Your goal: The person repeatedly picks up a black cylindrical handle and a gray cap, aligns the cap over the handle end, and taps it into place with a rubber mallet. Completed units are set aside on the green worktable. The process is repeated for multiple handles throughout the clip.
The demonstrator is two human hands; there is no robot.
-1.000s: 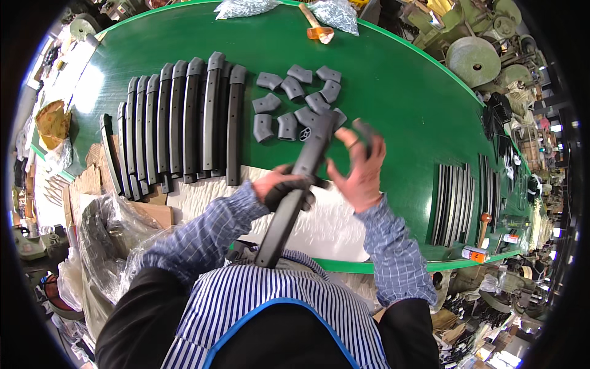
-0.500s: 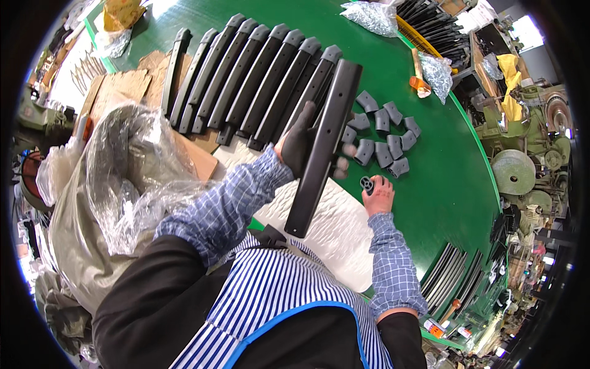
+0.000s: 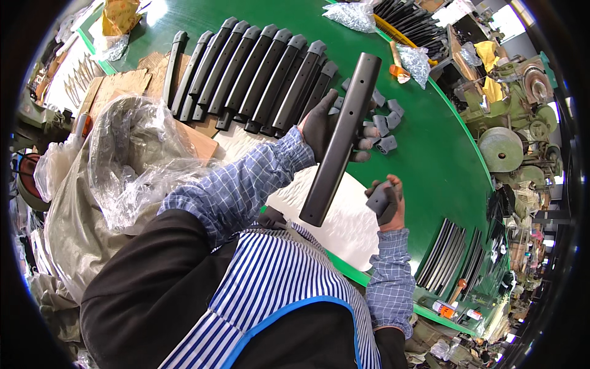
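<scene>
Our left hand [image 3: 319, 128] has its grip wrapped round a long black bar [image 3: 342, 135], slanting above the white sheet [image 3: 350, 215]! Near right, over the green tabletop [image 3: 442, 160], our right hand's [image 3: 394, 209] grip pinches a short grey piece [image 3: 378, 198], apart from the bar.

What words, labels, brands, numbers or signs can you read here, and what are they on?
None that I can read.
Orange-and-white container at the green table's edge: any print is too small and blurred.
Black tube in the left hand: no lettering visible, only holes.
Grey connector in the right hand: no lettering visible.
</scene>
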